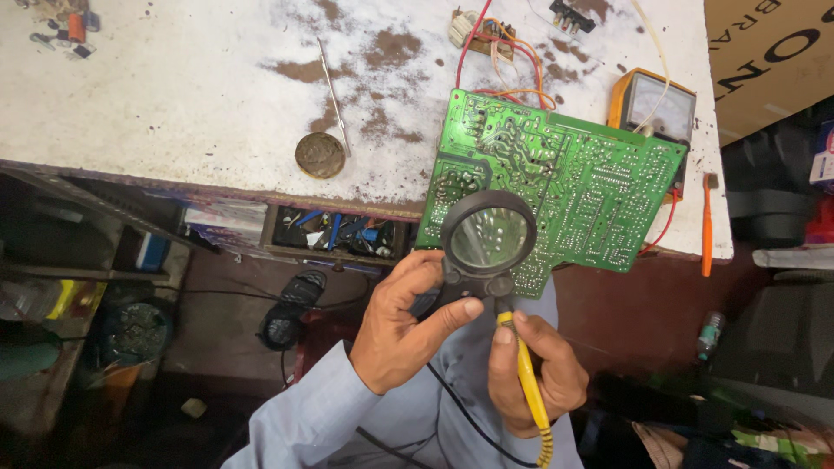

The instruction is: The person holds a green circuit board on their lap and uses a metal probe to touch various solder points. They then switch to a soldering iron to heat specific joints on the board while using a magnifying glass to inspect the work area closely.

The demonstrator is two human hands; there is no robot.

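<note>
At the front edge of the worktop (174,95), towards its right end, a green circuit board (573,191) lies solder side up, its lower left part overhanging the edge. Its face is glossy green, thick with tiny silvery solder dots and pale traces, and its outline is roughly rectangular with stepped notches along the bottom. Just in front of its lower left part sits a round magnifying glass (488,237) with a thick black rim and a stubby black handle; the lens shows the board's dots enlarged. The left hand (401,326) is closed around that handle, thumb pressed across the base of the rim. The right hand (532,373), just beside it, is closed on a slim yellow probe (528,382), whose tip points up towards the board's lower edge, close under the lens; the tip is hidden behind the magnifier's handle, so contact with the board cannot be judged. A black lead (469,421) trails down across the pale grey-blue sleeve (313,417).

The worktop is white, rough and worn, with brown patches where the coating has flaked. Red and orange wires (495,61) run from the board's top edge to a small component near the back edge. A yellow analogue meter (656,102) sits at the board's top right corner. Left of the board lie a round tarnished tin (320,155) and a thin metal rod (334,95). An orange-handled tool (705,230) rests at the right edge
</note>
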